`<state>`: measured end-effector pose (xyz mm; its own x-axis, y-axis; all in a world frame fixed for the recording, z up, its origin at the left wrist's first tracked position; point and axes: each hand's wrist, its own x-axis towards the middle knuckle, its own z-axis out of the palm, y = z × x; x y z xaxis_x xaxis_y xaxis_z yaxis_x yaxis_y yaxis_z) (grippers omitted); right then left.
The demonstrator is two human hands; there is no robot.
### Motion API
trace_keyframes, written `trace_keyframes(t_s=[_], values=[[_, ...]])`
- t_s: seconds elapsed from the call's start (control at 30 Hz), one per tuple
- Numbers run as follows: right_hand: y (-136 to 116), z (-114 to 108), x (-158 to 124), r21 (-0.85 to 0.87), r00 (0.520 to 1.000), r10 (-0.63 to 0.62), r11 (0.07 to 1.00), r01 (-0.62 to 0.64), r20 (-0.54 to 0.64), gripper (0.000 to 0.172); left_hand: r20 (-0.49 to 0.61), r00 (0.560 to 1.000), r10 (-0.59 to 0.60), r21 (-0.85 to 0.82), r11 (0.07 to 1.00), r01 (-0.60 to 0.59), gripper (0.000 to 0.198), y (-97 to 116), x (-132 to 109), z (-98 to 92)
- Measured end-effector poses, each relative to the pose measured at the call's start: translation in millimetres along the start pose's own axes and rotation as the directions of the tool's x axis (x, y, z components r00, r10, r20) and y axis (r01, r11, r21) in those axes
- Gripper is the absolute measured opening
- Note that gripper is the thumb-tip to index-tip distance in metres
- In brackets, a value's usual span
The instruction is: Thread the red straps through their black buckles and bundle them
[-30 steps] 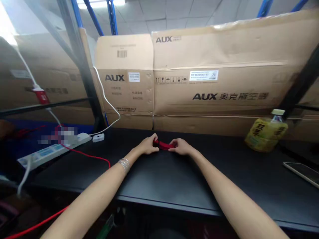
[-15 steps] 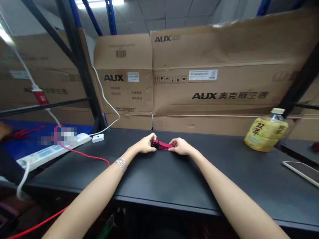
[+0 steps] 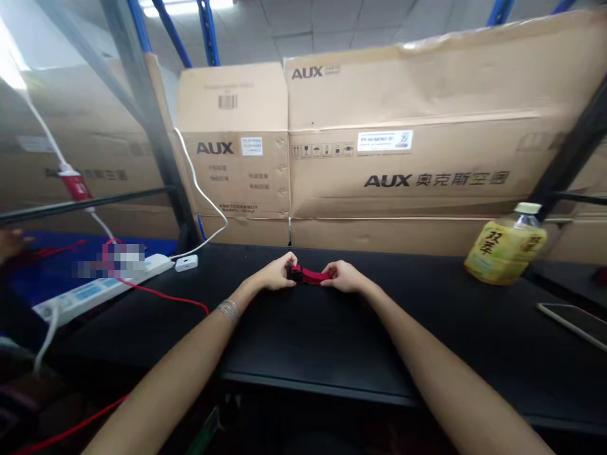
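We pinch a red strap between our two hands, over the table and near its back side. Our left hand grips the end with the black buckle, thumb and fingers closed on it; our right hand holds the other end between thumb and fingertips. Whether the strap touches the table top we cannot tell. Just beyond our hands, the tall cardboard boxes form a wall along the back, so room that way is slim. Toward us there is far more: a broad stretch of black top runs down between our forearms to the front edge, which both arms cross. Left of our left hand lie a small white box and, past it, a power strip; a red cable runs from there up to our left forearm, narrowing that side. Well to the right of our right hand stand a yellow-labelled bottle and, nearer us, a phone, with a wide span of table before them. Far left, another person's hand shows, blurred.
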<state>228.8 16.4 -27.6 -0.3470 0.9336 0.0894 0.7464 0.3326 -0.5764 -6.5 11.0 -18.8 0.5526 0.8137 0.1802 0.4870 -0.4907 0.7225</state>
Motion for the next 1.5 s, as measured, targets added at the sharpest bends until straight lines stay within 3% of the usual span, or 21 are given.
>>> trace_keyframes(t_s=[0.23, 0.43, 0.57, 0.87, 1.07, 1.5], values=[[-3.3, -1.4, -1.7, -0.01, 1.0, 0.005, 1.0, -0.005, 0.0, 0.025, 0.031, 0.999, -0.014, -0.05, 0.999, 0.016, 0.04, 1.0, 0.0, -0.6], [-0.8, 0.5, 0.2, -0.006, 1.0, 0.01, 1.0, -0.01, 0.003, 0.026, -0.11, 0.994, 0.018, 0.112, 0.994, -0.005, 0.048, -3.4, 3.1, 4.5], [1.4, 1.6, 2.0, -0.004, 1.0, 0.007, 1.0, -0.007, 0.0, 0.026, -0.144, 0.989, 0.033, 0.182, 0.983, -0.007, 0.047, -4.0, 3.9, 6.3], [1.7, 1.2, 2.6, 0.02, 1.0, 0.022, 1.0, -0.022, -0.006, 0.026, -0.089, 0.996, -0.006, 0.092, 0.996, 0.014, 0.047, 0.2, 1.7, 2.7], [0.5, 0.5, 1.4, 0.032, 0.999, 0.046, 0.998, -0.046, -0.001, 0.026, 0.029, 0.995, -0.098, -0.043, 0.994, 0.099, 0.054, -5.5, 0.7, -4.9], [0.2, 0.6, 1.8, 0.039, 0.999, 0.044, 0.998, -0.044, 0.005, 0.026, 0.047, 0.992, -0.119, -0.023, 0.992, 0.12, 0.051, -2.7, 0.4, -6.5]])
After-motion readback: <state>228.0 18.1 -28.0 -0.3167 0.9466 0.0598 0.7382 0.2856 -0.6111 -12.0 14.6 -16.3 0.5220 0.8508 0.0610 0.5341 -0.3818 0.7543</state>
